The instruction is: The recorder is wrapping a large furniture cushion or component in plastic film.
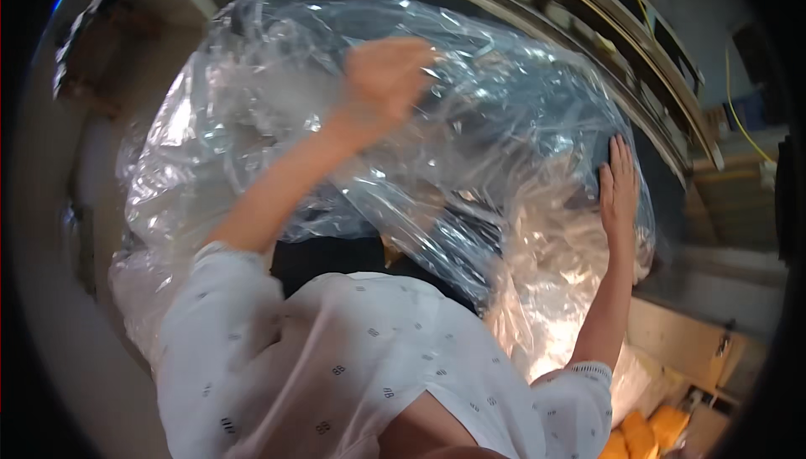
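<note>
Left hand (388, 79) blurred, its grip unclear, over clear plastic sheeting (529, 106); right hand (620, 190) open, flat against it

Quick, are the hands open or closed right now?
Left hand: looks curled, too blurred to tell if it's holding anything.
Right hand: open, flat on the plastic sheet.

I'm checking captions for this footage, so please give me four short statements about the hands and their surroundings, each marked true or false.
1. The right hand is outstretched near the right edge of the clear plastic sheeting. True.
2. The left hand is hidden under the sheeting. False: it shows in front of it, blurred.
3. The shirt is solid black. False: it is white with small dark marks.
4. Orange material shows at the lower right. True.
</note>
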`<state>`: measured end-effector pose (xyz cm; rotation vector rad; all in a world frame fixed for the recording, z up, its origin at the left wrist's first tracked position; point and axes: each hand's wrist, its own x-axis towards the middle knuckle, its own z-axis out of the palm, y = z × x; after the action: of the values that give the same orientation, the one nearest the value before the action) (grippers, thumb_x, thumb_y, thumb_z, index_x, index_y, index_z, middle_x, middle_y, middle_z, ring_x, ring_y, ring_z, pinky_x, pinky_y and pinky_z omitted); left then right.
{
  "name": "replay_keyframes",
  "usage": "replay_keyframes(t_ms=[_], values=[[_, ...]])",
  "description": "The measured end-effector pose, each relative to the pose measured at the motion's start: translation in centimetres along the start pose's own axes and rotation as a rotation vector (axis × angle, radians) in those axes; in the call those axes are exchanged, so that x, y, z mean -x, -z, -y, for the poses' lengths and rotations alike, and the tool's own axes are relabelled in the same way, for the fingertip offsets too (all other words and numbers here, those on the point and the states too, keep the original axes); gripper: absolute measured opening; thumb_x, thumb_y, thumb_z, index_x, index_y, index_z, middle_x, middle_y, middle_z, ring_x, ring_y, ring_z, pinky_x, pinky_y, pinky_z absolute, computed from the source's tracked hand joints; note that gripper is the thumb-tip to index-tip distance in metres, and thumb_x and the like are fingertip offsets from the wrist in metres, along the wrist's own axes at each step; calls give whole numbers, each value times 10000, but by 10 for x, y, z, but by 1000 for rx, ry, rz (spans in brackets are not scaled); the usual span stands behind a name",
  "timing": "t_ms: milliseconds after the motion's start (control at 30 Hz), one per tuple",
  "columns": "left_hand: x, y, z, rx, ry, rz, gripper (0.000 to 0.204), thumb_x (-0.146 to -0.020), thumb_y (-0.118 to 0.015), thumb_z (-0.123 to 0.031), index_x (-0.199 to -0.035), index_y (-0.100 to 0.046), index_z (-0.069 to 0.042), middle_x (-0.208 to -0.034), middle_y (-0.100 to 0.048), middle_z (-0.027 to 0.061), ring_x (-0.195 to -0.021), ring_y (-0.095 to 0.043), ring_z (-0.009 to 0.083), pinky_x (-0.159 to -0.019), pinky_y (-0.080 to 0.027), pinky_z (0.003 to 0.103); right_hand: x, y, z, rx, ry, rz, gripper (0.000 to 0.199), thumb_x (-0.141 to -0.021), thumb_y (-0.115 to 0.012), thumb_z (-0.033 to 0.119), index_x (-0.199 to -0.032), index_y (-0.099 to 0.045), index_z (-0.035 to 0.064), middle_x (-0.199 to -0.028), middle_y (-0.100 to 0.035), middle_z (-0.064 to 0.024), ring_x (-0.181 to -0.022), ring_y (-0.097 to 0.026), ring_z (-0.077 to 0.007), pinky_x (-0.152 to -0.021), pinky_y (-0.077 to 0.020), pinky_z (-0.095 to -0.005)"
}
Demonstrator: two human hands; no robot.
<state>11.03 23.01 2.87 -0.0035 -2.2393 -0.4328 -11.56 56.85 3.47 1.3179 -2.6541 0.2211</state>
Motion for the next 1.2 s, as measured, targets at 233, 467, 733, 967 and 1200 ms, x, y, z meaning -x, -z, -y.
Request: replay_keyframes(t_ms=[233, 467, 733, 967, 1200], values=[[154, 219, 164, -645, 477, -232, 448, -821, -617, -262, -1168, -507, -2, -1121, -561, 155, -1057, -518, 312, -917, -395, 378, -11, -12, -40, -39, 37, -67, 470, -930, -371, 249, -1326, -351, -4, -1386, -332, -176, -1290, -300, -301, -1052, -230, -349], [231, 214, 247, 323, 1336, -5, 1041, -691, -614, -650, -1360, -226, 47, -1318, -402, 207, -1224, -387, 266, -994, -308, 383, -28, 22, 7, 220, -197, 13, 321, -918, -416, 198, -1140, -526, -6, -1201, -515, -167, -1137, -461, -310, -953, -359, -374], [251, 194, 179, 372, 1109, 87, 391, -862, -554, -274, -1189, -514, -64, -979, -618, 32, -893, -553, 124, -806, -397, 225, -24, -14, 297, -604, 348, 387, 353, -783, -634, 224, -1094, -534, 91, -1009, -596, -100, -784, -597, -266, -661, -468, -347], [174, 280, 93, 68, 951, 43, 211, -881, -531, -220, -937, -644, -51, -693, -535, -18, -618, -490, 41, -543, -384, 195, -8, -85, 302, -586, 468, 774, 251, -805, -601, 221, -989, -578, 51, -884, -619, -127, -753, -617, -256, -632, -469, -352], [83, 268, -28, 793, 810, 479, 167, -876, -501, -66, -984, -628, -66, -753, -603, 21, -593, -555, 63, -445, -442, 209, -76, 68, 117, -966, -180, -168, 240, -842, -564, 166, -1073, -579, 103, -827, -550, 37, -707, -483, -59, -640, -412, -239]])
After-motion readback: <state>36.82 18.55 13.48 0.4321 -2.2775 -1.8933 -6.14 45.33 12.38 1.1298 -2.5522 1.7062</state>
